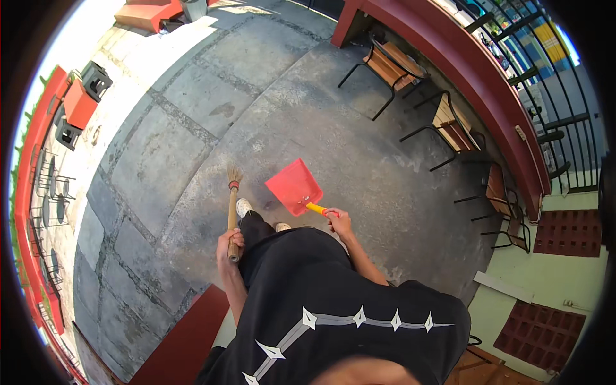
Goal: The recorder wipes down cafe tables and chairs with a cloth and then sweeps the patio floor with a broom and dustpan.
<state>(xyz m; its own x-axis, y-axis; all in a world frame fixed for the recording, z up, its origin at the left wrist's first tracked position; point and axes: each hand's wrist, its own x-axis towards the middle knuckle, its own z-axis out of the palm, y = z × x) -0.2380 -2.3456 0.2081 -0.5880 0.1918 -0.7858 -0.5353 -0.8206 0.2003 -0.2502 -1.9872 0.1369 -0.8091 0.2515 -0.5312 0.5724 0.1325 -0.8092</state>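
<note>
The left hand [232, 246] grips a tan-bristled wooden broom [233, 210]; the right hand [339, 222] clasps a red dustpan [294, 184], pale specks [306, 199] inside nearest that hand

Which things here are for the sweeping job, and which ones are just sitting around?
For the job:
- short broom, held in the left hand
- red dustpan, its yellow handle in the right hand

Just around:
- wood-and-metal chairs along the right side
- red table at the far left
- black chairs beside that table
</note>
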